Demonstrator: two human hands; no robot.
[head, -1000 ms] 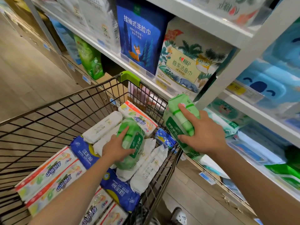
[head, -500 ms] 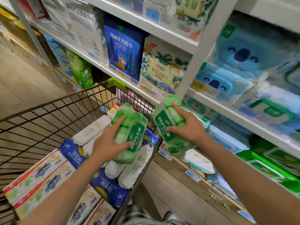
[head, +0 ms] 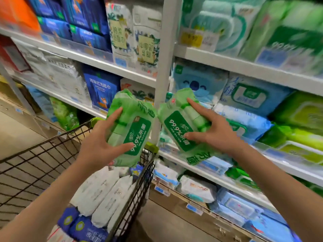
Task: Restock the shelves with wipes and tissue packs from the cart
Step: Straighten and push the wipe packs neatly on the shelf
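My left hand [head: 97, 145] grips a green wipes pack [head: 134, 130] above the wire cart [head: 35, 165], fingers wrapped round its side. My right hand [head: 215, 133] grips a second, matching green wipes pack [head: 176, 126] in front of the white shelf upright [head: 162, 67]. The two packs are held up side by side, almost touching, level with the shelf board [head: 272, 161] that carries stacked green and blue wipes packs [head: 244, 123]. In the cart lie several white wipes packs [head: 104, 191] and blue packs [head: 83, 229].
White shelves run across the view at several heights, full of tissue bags [head: 103, 88] on the left and wipes on the right. Lower shelves hold white and blue wipes [head: 197, 189]. Wooden floor [head: 15, 133] lies to the left beyond the cart.
Both hands have risen with their green packs, from cart level to shelf height. The left pack has left the cart. The view has tilted up toward the shelves.
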